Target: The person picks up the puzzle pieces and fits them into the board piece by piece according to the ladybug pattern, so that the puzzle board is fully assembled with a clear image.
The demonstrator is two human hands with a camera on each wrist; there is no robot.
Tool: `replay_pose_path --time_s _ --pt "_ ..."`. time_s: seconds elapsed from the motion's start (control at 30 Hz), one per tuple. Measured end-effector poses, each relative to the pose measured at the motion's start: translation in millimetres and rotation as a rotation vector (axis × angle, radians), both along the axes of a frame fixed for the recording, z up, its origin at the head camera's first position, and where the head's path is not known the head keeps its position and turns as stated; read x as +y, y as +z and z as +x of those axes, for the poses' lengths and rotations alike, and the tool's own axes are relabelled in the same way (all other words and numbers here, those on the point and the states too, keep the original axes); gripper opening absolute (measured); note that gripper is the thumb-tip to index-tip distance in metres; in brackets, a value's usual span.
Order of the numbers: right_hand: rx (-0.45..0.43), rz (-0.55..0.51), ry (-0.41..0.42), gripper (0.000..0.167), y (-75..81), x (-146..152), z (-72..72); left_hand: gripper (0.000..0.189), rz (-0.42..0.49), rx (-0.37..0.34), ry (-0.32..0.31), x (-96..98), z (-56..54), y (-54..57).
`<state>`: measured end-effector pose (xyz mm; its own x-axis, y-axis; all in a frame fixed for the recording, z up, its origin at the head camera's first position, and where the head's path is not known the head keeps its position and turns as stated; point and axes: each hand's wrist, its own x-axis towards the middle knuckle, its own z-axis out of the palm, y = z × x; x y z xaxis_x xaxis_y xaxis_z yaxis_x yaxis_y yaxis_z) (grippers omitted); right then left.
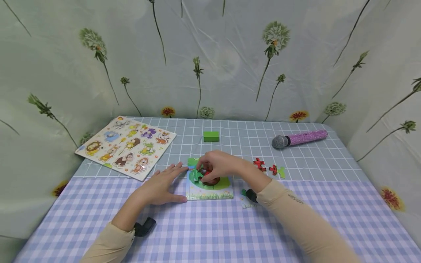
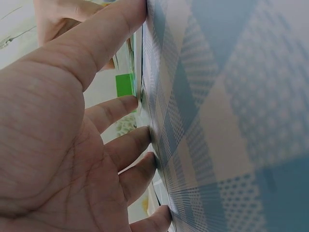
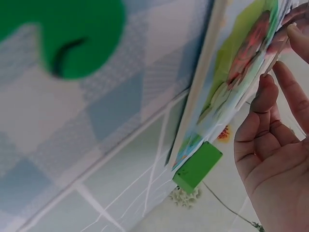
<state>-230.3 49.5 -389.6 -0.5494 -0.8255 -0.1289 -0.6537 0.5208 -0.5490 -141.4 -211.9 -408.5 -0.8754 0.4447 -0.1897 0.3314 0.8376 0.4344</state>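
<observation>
A small jigsaw board (image 1: 210, 195) with a ladybug picture lies flat on the table. Above its left part my right hand (image 1: 218, 166) pinches a thin puzzle piece (image 3: 277, 52) between thumb and fingertip; the wrist view catches the piece almost edge-on. Green puzzle shapes (image 1: 196, 176) show just beside those fingertips in the head view. My left hand (image 1: 161, 187) rests palm down with fingers spread, thumb tip at the board's lower left corner and forefinger near its left edge. The right hand covers part of the picture.
Loose red pieces (image 1: 259, 164) and a red-and-green piece (image 1: 277, 171) lie right of the board. Another piece (image 1: 247, 202) is partly under my right wrist. Behind stand a green block (image 1: 211, 136), a pink microphone (image 1: 306, 137) and an animal puzzle board (image 1: 131, 146).
</observation>
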Motion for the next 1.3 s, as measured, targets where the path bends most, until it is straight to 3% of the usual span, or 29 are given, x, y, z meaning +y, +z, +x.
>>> replay_pose_path --time_s 0.3,0.67,1.3 --pt "0.042 0.015 0.053 0.034 -5.0 -10 -2.6 0.102 -0.002 0.005 0.003 0.2 0.8 0.5" --pt "0.012 0.043 0.030 0.032 -4.1 -17 1.2 0.102 -0.008 -0.003 0.007 1.4 1.0 1.1" --pt "0.087 0.066 0.034 0.031 -3.7 -20 4.9 0.100 -0.009 0.016 -0.002 1.3 0.7 0.3"
